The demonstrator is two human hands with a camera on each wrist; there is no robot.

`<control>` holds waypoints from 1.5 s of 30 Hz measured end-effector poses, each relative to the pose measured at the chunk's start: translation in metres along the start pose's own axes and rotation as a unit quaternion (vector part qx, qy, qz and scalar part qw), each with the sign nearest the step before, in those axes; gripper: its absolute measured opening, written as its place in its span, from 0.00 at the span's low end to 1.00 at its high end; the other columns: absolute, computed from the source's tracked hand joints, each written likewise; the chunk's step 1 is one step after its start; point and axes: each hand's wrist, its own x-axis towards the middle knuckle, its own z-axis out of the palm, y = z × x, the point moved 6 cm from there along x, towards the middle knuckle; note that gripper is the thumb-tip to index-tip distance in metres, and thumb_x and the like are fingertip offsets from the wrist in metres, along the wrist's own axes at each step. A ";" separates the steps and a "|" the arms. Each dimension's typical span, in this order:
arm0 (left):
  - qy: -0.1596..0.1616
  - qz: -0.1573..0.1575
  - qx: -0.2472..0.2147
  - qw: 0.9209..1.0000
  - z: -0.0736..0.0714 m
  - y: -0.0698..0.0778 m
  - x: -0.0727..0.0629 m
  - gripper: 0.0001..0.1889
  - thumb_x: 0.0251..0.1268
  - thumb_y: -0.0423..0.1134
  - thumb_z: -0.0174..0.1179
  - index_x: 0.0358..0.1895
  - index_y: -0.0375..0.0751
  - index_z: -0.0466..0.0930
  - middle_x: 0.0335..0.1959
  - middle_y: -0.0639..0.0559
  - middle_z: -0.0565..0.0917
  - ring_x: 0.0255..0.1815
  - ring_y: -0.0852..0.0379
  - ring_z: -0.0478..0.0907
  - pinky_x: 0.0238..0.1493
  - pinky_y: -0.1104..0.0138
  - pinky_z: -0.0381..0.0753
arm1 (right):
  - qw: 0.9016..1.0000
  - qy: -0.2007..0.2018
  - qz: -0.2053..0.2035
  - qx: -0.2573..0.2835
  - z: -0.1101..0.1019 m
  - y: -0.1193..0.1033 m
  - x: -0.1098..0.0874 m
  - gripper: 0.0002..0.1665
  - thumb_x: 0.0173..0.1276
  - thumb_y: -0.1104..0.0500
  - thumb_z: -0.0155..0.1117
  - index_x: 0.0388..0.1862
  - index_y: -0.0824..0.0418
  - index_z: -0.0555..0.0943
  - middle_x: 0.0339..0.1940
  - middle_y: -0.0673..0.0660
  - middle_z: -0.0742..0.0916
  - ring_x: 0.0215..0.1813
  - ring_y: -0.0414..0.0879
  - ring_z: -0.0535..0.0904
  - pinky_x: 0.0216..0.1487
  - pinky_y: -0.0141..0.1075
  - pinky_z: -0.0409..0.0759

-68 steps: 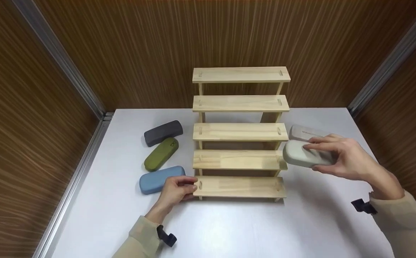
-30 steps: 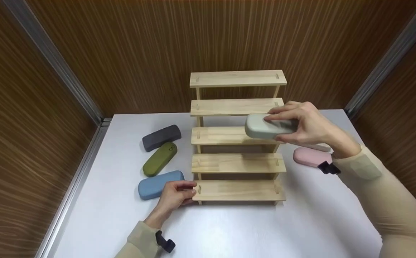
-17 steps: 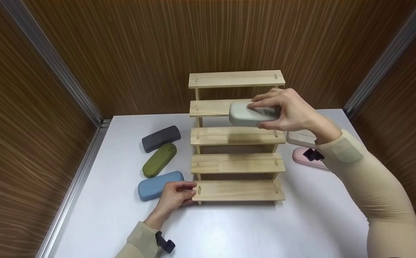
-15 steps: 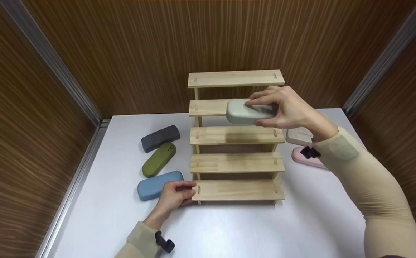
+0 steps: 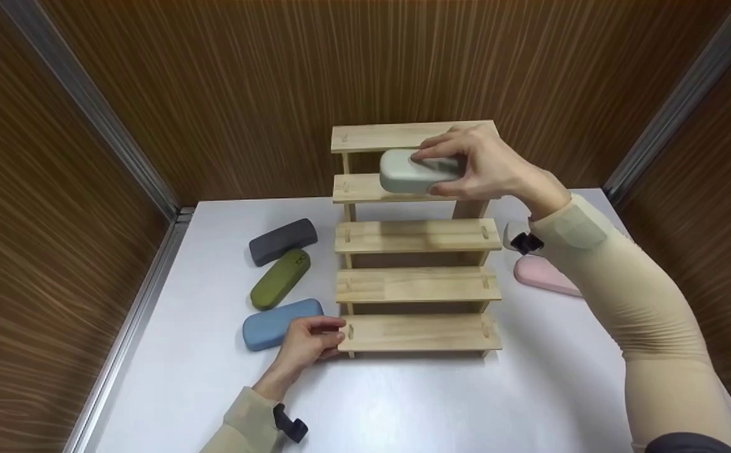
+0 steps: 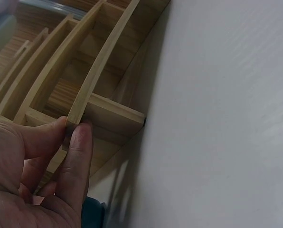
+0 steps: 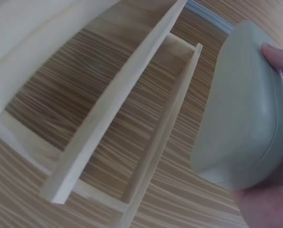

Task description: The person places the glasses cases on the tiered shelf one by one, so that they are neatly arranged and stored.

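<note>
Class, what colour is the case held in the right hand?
The case in the right hand is pale grey-green, showing best in the right wrist view.

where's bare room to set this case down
Bare: the lower three shelves, except where the left hand grips the bottom one's left end, and the tabletop in front. Crowded: left, with grey case, green case and blue case; back right, with pink case and right sleeve.

This looks like a small booth, though whether in a lab, workshop or elsewhere cannot be told. Dark wood-grain panels (image 5: 265, 82) close in the back and both sides, metal rails (image 5: 92, 107) run down the corners, and a white table (image 5: 416, 409) spans the space between them
</note>
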 end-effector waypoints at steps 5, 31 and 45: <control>0.001 0.006 0.008 1.000 -0.001 0.001 -0.001 0.19 0.69 0.29 0.74 0.61 0.27 0.90 0.45 0.44 0.94 0.42 0.59 0.91 0.42 0.69 0.95 | 1.000 -0.005 0.007 -0.029 -0.001 0.000 0.017 0.32 0.56 0.56 0.85 0.63 0.53 0.94 0.64 0.61 0.94 0.61 0.63 0.91 0.53 0.43 0.83; 0.005 -0.007 0.006 1.000 0.000 0.002 -0.008 0.18 0.70 0.28 0.73 0.61 0.27 0.90 0.48 0.41 0.95 0.42 0.59 0.91 0.41 0.70 0.95 | 0.996 -0.054 0.074 -0.018 0.030 0.016 0.105 0.33 0.63 0.60 0.78 0.69 0.56 0.90 0.66 0.61 0.94 0.58 0.57 0.91 0.56 0.42 0.84; 0.001 -0.005 0.015 1.000 0.004 -0.002 -0.014 0.19 0.69 0.28 0.74 0.62 0.28 0.90 0.48 0.42 0.94 0.39 0.59 0.91 0.41 0.68 0.96 | 0.987 -0.080 0.140 -0.019 0.053 0.029 0.117 0.35 0.68 0.58 0.73 0.76 0.57 0.85 0.69 0.63 0.92 0.62 0.56 0.88 0.64 0.48 0.85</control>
